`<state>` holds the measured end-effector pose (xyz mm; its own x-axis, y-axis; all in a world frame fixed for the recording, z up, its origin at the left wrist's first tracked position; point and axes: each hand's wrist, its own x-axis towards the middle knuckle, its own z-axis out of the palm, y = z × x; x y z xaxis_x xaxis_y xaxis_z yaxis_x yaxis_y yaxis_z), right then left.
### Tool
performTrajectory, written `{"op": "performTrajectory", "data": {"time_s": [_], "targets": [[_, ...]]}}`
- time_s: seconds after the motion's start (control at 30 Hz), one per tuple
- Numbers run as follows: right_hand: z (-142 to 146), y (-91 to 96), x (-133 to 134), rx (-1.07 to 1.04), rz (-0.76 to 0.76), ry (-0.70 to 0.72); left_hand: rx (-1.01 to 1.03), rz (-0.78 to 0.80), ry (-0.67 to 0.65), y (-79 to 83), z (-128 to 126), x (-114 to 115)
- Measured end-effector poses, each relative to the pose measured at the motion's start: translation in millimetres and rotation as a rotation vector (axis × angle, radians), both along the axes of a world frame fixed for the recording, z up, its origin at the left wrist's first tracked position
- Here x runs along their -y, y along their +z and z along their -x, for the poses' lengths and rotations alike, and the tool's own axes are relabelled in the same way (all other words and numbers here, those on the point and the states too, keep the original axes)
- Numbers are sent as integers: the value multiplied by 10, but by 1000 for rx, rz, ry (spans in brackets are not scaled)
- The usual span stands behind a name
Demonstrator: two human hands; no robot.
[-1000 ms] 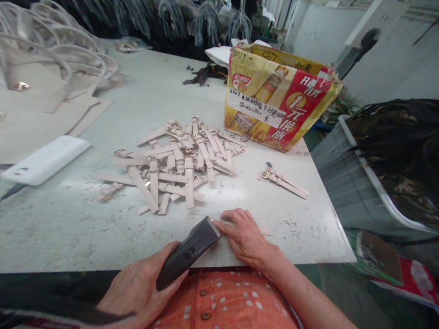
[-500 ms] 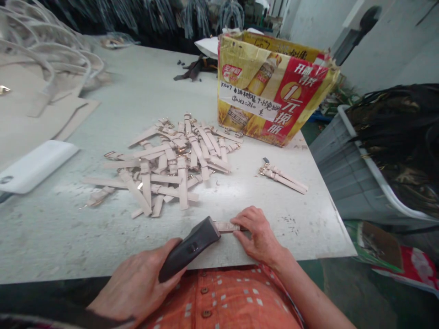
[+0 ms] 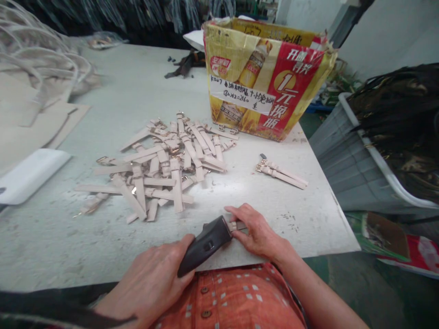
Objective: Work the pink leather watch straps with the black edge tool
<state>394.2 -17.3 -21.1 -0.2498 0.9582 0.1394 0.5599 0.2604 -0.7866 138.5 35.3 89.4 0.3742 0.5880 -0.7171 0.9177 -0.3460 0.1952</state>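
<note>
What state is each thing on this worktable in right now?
Beige strap, flat on the table, held by the right hand.
Dark handheld tool, gripped in the left hand, tilted, tip against that strap.
Strap pile, loose, criss-crossed heap.
Two buckled straps, side by side, apart from the pile.
Cardboard box, upright, top open.
Grey crate, filled with dark items.

Strap pile point(image 3: 164, 169) blocks centre; cardboard box point(image 3: 264, 77) behind right; table point(image 3: 51, 237) bare left.
</note>
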Motion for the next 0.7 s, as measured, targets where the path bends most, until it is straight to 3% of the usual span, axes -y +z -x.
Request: {"op": "performTrajectory", "data": {"time_s": [0.23,0.53,0.7], "targets": [[-108,88,-31,-51,74,78,67,-78,-9,-85,-86,-24],[-78,23,-43,-88,58,23,-56,-27,31,-14,179,-99],[-70,-19,-37,-98,32,6,-75,-9,-14,-2,35,-40]]}}
